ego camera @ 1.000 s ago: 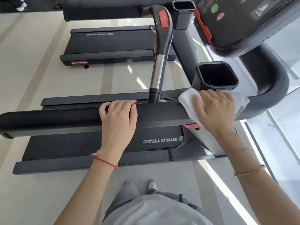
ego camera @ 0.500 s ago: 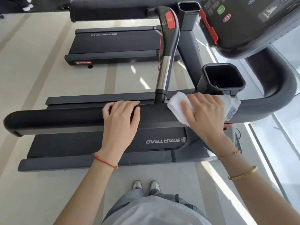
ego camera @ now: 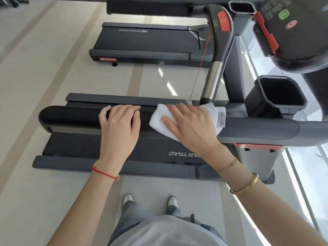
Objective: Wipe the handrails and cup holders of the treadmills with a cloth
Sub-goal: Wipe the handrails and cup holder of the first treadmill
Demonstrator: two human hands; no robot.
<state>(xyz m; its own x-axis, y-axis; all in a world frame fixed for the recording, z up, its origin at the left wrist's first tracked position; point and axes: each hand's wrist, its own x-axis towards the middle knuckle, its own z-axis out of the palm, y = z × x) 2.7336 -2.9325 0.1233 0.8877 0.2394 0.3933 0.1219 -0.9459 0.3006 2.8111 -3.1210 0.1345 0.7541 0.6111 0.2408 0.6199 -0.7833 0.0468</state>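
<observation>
cloth (ego camera: 159,119) on handrail (ego camera: 74,118), cup holder (ego camera: 278,94) right, behind

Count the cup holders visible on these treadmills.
2. One cup holder sits just beyond the near handrail, right of the cloth. The second is at the top edge, partly cut off; others may be hidden.

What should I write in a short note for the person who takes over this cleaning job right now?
Left hand: rests on the near handrail, fingers over its top, holding nothing else.
Right hand: presses the white cloth flat on the same handrail, just right of the left hand.
The near cup holder stands to the right, beyond the rail; the cloth is not on it. The far cup holder is at the top.
Done: cannot tell which surfaces are already wiped.
Left: the rail's left end under and past the left hand, then check both cup holders and the other treadmill.
</observation>
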